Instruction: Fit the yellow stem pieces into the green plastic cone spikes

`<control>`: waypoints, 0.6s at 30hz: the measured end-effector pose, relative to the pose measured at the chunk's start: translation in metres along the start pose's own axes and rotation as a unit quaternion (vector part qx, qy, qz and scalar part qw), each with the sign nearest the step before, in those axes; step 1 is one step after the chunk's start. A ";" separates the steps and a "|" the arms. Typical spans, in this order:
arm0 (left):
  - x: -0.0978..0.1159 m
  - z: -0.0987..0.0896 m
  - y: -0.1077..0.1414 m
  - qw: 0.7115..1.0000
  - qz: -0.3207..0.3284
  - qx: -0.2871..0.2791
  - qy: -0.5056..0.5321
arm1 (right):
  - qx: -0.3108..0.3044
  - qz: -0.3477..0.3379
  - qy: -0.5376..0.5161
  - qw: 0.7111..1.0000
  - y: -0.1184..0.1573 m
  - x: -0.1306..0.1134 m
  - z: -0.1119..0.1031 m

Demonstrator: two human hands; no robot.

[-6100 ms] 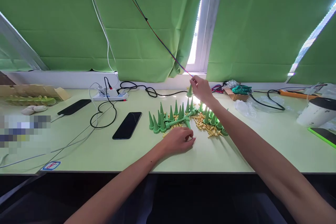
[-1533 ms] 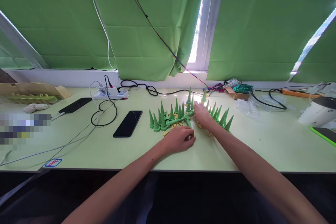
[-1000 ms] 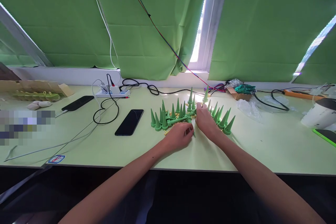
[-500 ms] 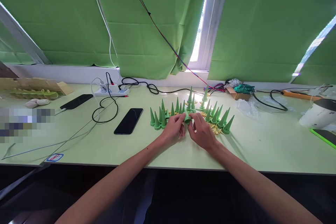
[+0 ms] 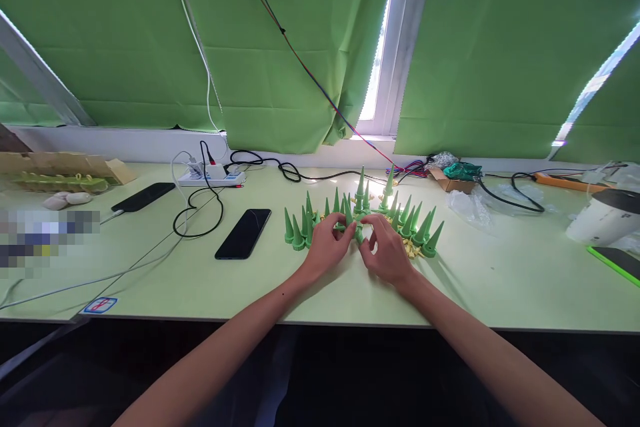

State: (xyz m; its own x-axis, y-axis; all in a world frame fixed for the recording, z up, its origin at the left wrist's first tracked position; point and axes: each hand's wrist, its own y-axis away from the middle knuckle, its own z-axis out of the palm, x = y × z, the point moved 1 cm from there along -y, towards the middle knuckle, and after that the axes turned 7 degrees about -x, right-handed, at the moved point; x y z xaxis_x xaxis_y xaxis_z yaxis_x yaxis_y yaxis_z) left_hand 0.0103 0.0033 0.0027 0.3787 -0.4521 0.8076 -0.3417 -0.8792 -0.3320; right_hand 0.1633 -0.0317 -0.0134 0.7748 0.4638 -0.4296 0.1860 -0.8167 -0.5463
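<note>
My left hand (image 5: pixel 326 244) is closed in a pinch on a small green plastic cone (image 5: pixel 359 234), held low in front of the others. From the other side, my right hand (image 5: pixel 389 255) has its thumb and forefinger curled against the same piece. Fingers cover part of the cone, so its exact tilt is hard to make out. Several like green cones stand upright on round bases, a left cluster (image 5: pixel 298 237) beside my left hand and a right cluster (image 5: pixel 423 235) beyond my right hand. Small pale yellow pieces (image 5: pixel 413 250) lie among them.
A black phone (image 5: pixel 243 234) lies left of the cones, another phone (image 5: pixel 143 197) farther left. Behind are a power strip (image 5: pixel 213 177) and black cables (image 5: pixel 293 170). To the right are a small cardboard box (image 5: pixel 453 181), clear plastic wrap (image 5: pixel 470 209) and a white cup (image 5: pixel 597 219).
The held green cone has been turned between my fingertips, its wide end no longer showing the same way. Both hands stay nearly in place; the whole view has shifted slightly.
</note>
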 end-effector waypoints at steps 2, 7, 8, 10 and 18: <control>-0.001 0.000 -0.001 0.999 0.010 0.011 -0.035 | 0.010 0.027 0.009 1.000 -0.003 0.004 0.000; -0.006 0.001 -0.001 0.996 0.031 0.008 -0.089 | -0.021 0.073 0.039 0.996 -0.009 0.016 0.003; -0.006 0.002 0.000 0.995 0.035 0.004 -0.095 | -0.035 0.082 0.044 0.995 -0.010 0.018 0.004; -0.008 0.002 0.000 0.994 0.041 -0.007 -0.104 | -0.062 0.096 0.049 0.992 -0.010 0.020 0.006; -0.010 0.001 -0.001 0.990 0.045 -0.038 -0.131 | -0.074 0.113 0.086 0.987 -0.013 0.021 0.005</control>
State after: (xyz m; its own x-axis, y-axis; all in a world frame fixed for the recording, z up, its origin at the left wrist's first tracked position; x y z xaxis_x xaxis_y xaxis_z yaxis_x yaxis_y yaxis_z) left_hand 0.0081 0.0088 -0.0054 0.5498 -0.5609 0.6189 -0.4451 -0.8237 -0.3512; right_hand 0.1739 -0.0092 -0.0190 0.8953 0.2094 -0.3931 0.0730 -0.9396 -0.3343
